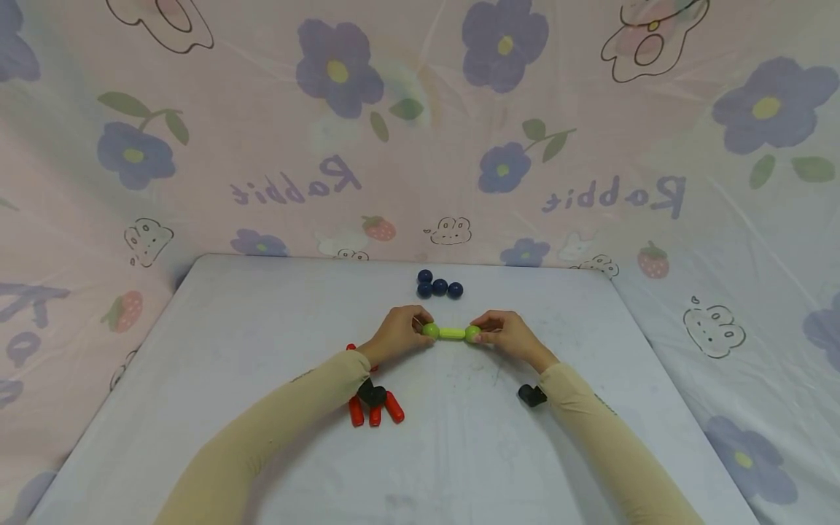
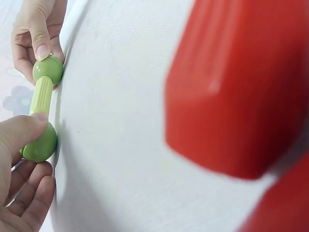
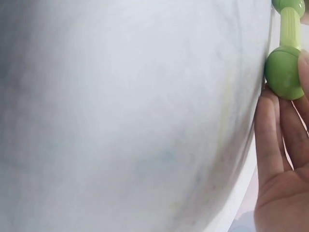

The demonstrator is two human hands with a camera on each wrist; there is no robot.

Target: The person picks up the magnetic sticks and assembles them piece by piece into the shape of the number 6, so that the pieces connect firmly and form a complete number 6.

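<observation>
A yellow-green ribbed rod (image 1: 452, 333) joins two green balls in a dumbbell shape at the middle of the table. My left hand (image 1: 399, 333) pinches the left green ball (image 1: 430, 331) between thumb and fingers. At the other end, my right hand (image 1: 510, 335) holds the right green ball (image 1: 472, 334) the same way. The left wrist view shows the left thumb where the rod (image 2: 42, 96) meets its ball (image 2: 41, 145). In the right wrist view the right fingers lie under the near ball (image 3: 284, 72), with the thumb at its side.
Several dark blue balls (image 1: 440, 286) sit together beyond the hands. Several red rods (image 1: 375, 415) lie under and beside the left forearm, partly hidden by it and its black wrist camera (image 1: 372, 394). A patterned cloth (image 1: 420, 146) hangs behind the white table (image 1: 459, 467).
</observation>
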